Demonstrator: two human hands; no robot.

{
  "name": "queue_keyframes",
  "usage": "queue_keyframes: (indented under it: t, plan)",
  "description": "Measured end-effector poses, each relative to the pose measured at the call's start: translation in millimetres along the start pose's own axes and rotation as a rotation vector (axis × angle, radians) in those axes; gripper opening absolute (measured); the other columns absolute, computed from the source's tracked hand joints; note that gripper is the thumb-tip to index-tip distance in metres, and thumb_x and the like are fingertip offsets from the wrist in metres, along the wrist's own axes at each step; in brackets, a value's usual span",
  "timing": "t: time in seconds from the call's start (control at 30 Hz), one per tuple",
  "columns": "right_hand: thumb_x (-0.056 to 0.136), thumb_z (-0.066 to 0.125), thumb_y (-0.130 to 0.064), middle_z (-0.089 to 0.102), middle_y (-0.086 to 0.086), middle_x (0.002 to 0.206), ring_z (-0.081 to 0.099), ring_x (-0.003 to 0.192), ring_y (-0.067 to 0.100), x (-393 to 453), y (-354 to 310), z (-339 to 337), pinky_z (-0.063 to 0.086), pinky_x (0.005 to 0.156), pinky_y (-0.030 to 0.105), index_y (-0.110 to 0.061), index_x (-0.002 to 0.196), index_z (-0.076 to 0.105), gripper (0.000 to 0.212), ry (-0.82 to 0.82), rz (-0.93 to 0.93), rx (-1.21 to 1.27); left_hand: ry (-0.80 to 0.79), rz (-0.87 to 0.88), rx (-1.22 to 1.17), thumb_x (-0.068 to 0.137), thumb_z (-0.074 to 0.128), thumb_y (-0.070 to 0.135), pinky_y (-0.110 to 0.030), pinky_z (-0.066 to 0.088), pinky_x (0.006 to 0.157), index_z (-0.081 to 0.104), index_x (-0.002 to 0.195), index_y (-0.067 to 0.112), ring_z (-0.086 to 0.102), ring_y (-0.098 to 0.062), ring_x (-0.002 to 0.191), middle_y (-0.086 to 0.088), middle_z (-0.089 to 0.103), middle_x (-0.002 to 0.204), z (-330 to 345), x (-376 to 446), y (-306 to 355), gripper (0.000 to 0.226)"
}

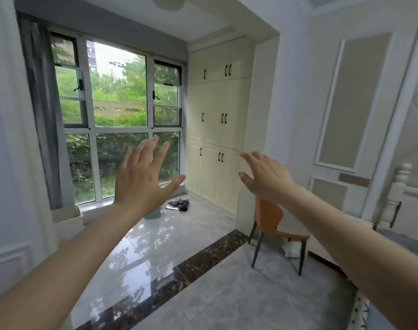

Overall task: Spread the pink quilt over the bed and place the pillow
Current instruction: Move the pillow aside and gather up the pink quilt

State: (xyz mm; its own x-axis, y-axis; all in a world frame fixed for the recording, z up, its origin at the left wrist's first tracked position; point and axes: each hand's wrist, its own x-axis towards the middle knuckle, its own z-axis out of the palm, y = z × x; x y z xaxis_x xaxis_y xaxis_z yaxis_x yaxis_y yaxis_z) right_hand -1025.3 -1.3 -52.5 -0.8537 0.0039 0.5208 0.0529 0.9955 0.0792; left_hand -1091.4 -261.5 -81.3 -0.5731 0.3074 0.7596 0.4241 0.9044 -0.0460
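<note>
Both bare arms reach forward into the room, raised in front of the window. The left hand (141, 177) is held up with its back to the camera, fingers straight and fanned apart, thumb out to the side; its grip is apart and holds nothing. The right hand (266, 176) is likewise lifted, fingers extended and pointing toward the left, thumb below them; its grip is apart too, with nothing in it. The two hands are near each other but do not touch.

Behind the left hand stands a large white-framed window (117, 120) with green foliage outside, and a grey curtain (42, 115) hangs at its left edge. To the right of the window a tall cream built-in wardrobe with small black handles (217, 120) fills the alcove. On the glossy pale tiled floor (155, 246) below the window lie a dark crumpled item (179, 204) (too blurred to identify) and part of a light blue object (153, 214) just behind the left wrist. A dark marbled strip (179, 272) crosses the floor. An orange chair with thin dark legs (272, 225) stands under the right forearm.

At the far right edge, a white carved bedpost (402, 186) and a sliver of grey bed (403, 241) are visible. The pink quilt and the pillow cannot be seen from this view.
</note>
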Motion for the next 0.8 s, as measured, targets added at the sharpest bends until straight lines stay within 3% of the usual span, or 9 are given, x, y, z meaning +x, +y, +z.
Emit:
queue_keyframes:
  t: [0.27, 0.4, 0.57, 0.8]
  plan:
    - [0.096, 0.037, -0.041, 0.039, 0.003, 0.145, 0.045, 0.127, 0.026, 85, 81, 85, 0.041, 0.098, 0.041, -0.022, 0.144, 0.025, 0.053, -0.09, 0.19, -0.005, -0.083, 0.096, -0.207, 0.078, 0.015, 0.072, -0.046, 0.016, 0.116, 0.032, 0.143, 0.02, 0.023, -0.024, 0.141, -0.005, 0.031, 0.151, 159, 106, 35, 0.085]
    - [0.095, 0.036, -0.046, 0.047, 0.002, 0.138, 0.049, 0.122, 0.025, 124, 160, 130, 0.042, 0.093, 0.039, -0.021, 0.136, 0.041, 0.048, -0.083, 0.289, -0.008, -0.103, 0.165, -0.242, 0.076, 0.012, 0.072, -0.041, 0.001, 0.117, 0.03, 0.143, 0.024, 0.018, -0.019, 0.142, -0.001, 0.028, 0.152, 234, 161, 79, 0.085]
    - [0.095, 0.038, -0.044, 0.049, 0.0, 0.137, 0.05, 0.121, 0.023, 181, 263, 169, 0.042, 0.091, 0.036, -0.021, 0.131, 0.048, 0.044, -0.033, 0.381, 0.032, -0.084, 0.263, -0.325, 0.076, 0.015, 0.072, -0.041, 0.015, 0.115, 0.032, 0.142, 0.023, 0.017, -0.02, 0.142, -0.002, 0.026, 0.153, 305, 254, 126, 0.084]
    - [0.095, 0.039, -0.04, 0.057, 0.0, 0.123, 0.054, 0.111, 0.024, 202, 413, 205, 0.045, 0.086, 0.035, -0.02, 0.116, 0.06, 0.035, 0.016, 0.522, -0.042, -0.01, 0.402, -0.465, 0.08, 0.025, 0.064, -0.047, 0.027, 0.111, 0.046, 0.132, 0.013, 0.033, -0.028, 0.135, -0.01, 0.042, 0.142, 408, 379, 256, 0.076]
